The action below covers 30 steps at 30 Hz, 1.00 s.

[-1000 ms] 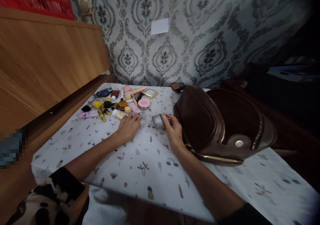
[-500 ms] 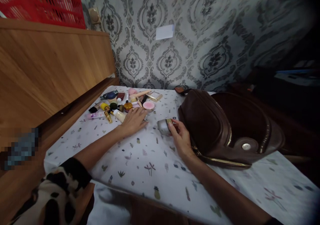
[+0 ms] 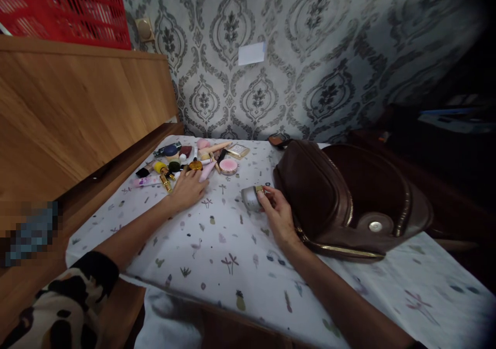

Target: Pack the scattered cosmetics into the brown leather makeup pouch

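- The right hand (image 3: 279, 213) is the nearer one to the jar (image 3: 250, 199): its grip is clamped on the gold-lidded end, thumb on the near side.
- The jar lies ahead and to the left of that palm, tipped over, its axis running roughly left to right with the base pointing left; whether it touches the bench (image 3: 217, 261) I cannot tell.
- The brown bag (image 3: 306, 184) stands just to the right of the right hand's fingers, on the opposite side from the jar's base.
- The left hand (image 3: 188, 190) is well apart from the jar, palm down, fingers close together; whether its grip holds anything I cannot tell.
- Just beyond its fingertips lie a pink tube (image 3: 209, 170), slanting away to the right, and an amber pot (image 3: 196, 165).
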{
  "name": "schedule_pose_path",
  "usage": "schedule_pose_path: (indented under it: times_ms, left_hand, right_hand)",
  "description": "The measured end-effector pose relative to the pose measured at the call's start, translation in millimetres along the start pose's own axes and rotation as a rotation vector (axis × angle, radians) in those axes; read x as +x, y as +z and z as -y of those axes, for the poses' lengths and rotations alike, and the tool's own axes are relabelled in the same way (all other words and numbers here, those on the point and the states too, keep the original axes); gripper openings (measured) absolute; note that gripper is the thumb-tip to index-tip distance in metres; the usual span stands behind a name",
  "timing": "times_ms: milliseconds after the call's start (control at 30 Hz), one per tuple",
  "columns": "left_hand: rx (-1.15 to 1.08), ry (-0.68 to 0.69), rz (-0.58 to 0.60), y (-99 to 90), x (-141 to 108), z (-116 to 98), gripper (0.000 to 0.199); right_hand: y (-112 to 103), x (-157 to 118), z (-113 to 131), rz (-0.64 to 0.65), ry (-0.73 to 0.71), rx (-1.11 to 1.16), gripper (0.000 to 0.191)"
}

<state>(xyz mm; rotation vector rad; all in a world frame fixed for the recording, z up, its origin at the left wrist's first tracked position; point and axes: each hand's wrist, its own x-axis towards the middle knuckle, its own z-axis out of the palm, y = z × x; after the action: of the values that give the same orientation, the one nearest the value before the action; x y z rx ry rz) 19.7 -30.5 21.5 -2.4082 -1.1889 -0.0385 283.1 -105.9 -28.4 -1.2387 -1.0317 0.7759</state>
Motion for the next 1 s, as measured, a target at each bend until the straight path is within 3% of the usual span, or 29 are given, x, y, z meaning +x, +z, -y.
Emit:
schedule_pose_path:
  times_ms: [300,600,733,1000]
  left_hand:
    - [0.031,-0.021,0.057,0.8,-28.9,10.3,0.035]
    - [-0.034,0.064,0.102,15.6,-72.6,45.4,0.074]
    - [-0.091,-0.021,0.094,17.6,-86.9,55.1,0.061]
    - [-0.184,-0.229,-0.088,19.5,-92.4,77.4,0.04]
  right_hand:
    - [0.1,1.2,-5.6,-0.016,-0.003,0.006,0.075]
    - [0.1,0.5,-2.2,-0.007,0.019,0.021,0.076]
    - [-0.2,-0.9,1.2,-0.007,0.033,0.028,0.076]
    - [-2.9,-1.2,-0.5,0.01,0.001,-0.012,0.069]
